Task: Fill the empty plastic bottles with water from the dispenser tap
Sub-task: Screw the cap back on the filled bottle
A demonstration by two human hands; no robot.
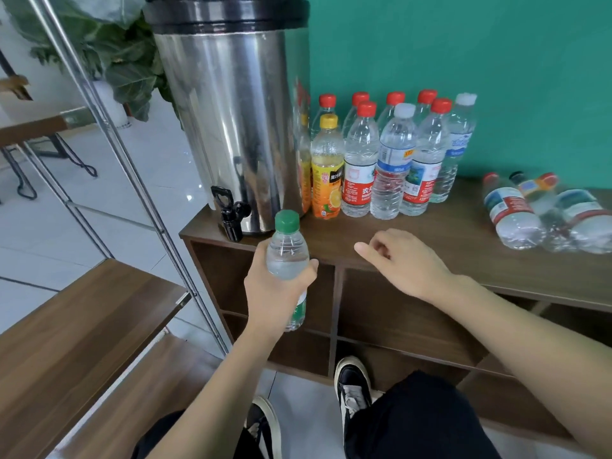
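My left hand (276, 289) grips a clear plastic bottle (287, 251) with a green cap, held upright in front of the cabinet's edge, just right of the tap. It looks filled with water. The black tap (231, 213) juts from the base of a steel dispenser (228, 120) at the cabinet's left corner. My right hand (402, 263) hovers over the cabinet top with fingers loosely curled, holding nothing. Several capped bottles (387, 160) stand in a group right of the dispenser.
Several bottles (543, 213) lie on their sides at the right of the wooden cabinet top (457, 260). A yellow-capped orange juice bottle (327, 167) stands by the dispenser. A metal-framed shelf (99, 319) stands at left. My feet are below, by the cabinet.
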